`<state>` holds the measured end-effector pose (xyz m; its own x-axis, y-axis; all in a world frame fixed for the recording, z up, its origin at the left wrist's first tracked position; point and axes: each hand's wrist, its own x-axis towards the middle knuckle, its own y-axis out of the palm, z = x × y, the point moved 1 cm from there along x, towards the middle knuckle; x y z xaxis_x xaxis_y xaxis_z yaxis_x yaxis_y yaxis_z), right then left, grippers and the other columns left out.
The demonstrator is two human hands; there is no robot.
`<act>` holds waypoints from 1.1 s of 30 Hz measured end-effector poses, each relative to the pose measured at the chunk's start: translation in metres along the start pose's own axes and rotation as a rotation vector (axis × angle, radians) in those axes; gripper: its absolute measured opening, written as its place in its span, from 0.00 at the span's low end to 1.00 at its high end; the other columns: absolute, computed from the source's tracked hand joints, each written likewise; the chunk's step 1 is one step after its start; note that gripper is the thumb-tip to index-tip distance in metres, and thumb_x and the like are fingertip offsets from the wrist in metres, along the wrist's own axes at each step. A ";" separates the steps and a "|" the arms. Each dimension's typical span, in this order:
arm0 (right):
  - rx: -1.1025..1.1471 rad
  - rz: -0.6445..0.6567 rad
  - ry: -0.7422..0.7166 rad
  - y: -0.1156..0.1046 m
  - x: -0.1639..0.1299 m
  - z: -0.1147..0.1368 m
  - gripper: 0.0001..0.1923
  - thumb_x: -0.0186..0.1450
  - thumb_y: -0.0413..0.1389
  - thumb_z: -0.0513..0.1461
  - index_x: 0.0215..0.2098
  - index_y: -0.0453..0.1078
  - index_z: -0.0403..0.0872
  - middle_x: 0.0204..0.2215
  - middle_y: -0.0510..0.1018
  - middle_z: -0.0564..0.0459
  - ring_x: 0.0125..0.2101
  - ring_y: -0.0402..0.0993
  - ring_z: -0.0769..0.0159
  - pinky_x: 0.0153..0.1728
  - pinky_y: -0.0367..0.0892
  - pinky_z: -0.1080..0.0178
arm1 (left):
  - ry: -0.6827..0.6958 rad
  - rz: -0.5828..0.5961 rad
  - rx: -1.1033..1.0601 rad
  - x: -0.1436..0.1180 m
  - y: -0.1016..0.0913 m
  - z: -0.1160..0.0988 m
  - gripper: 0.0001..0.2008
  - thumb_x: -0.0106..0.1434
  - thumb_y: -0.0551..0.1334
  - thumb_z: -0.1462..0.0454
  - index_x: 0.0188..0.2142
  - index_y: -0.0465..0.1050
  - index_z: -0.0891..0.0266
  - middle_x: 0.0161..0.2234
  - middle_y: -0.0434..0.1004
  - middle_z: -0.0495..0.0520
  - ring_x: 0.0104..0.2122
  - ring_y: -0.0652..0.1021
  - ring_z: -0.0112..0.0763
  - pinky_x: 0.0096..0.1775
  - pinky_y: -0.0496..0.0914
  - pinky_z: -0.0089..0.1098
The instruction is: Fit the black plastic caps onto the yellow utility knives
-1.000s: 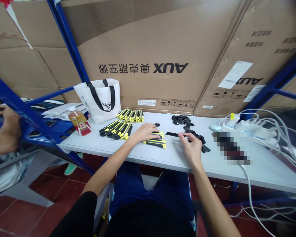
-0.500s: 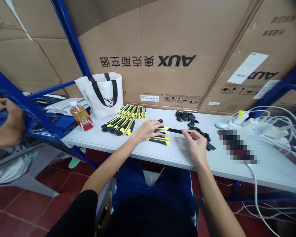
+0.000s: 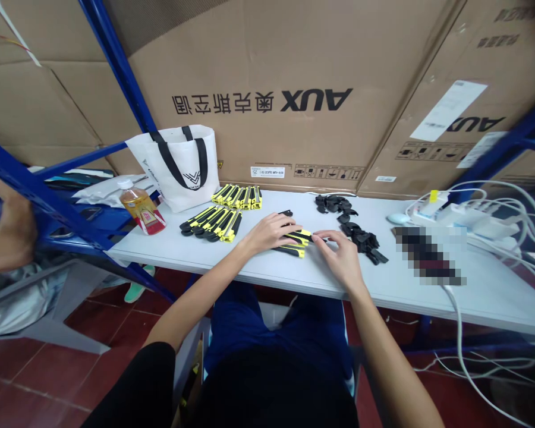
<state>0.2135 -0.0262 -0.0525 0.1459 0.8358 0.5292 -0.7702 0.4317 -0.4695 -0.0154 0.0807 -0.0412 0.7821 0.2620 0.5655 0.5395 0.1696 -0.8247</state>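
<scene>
Both hands worked at the near middle of the pale grey bench (image 3: 428, 291). My left hand (image 3: 270, 233) lay palm down, fingers spread and curved over the left end of a yellow-and-black plastic utility knife body (image 3: 299, 236), pinning it to the bench rather than closing round it. My right hand (image 3: 341, 257) came in from the other side, thumb and forefinger pinched at the knife's right end on what looked like a thin black strip; the strip itself was mostly hidden under the fingertips, so I could not tell how firm the hold was.

The knife lay between the two hands, long axis running left to right and a little away from me. The left hand sat on it; the right only met its tip. A second knife of the same yellow and black (image 3: 289, 251) lay just nearer to me, roughly parallel, touching or almost touching the first.

Beyond my right hand: a scatter of small black plastic parts (image 3: 359, 235). Beyond and left of my left hand: two rows of finished yellow-and-black knives (image 3: 225, 215). Further left, a white tote bag with black handles (image 3: 178, 169) and a bottle of amber drink (image 3: 140, 208).

Another person's hand (image 3: 6, 235) showed far to my left, beyond the blue steel rack (image 3: 49, 196).
</scene>
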 end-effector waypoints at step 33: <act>-0.571 0.176 -0.033 0.013 -0.007 -0.016 0.18 0.76 0.48 0.48 0.56 0.74 0.52 0.54 0.83 0.45 0.54 0.74 0.46 0.51 0.64 0.46 | -0.634 0.172 -0.023 0.015 0.014 0.046 0.15 0.74 0.64 0.58 0.48 0.84 0.69 0.47 0.81 0.65 0.51 0.79 0.47 0.56 0.71 0.40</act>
<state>0.2129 -0.0214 -0.0739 0.0196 0.9044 0.4263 -0.3245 0.4090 -0.8529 -0.0102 0.1306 -0.0451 0.5258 0.7939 0.3053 0.4357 0.0569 -0.8983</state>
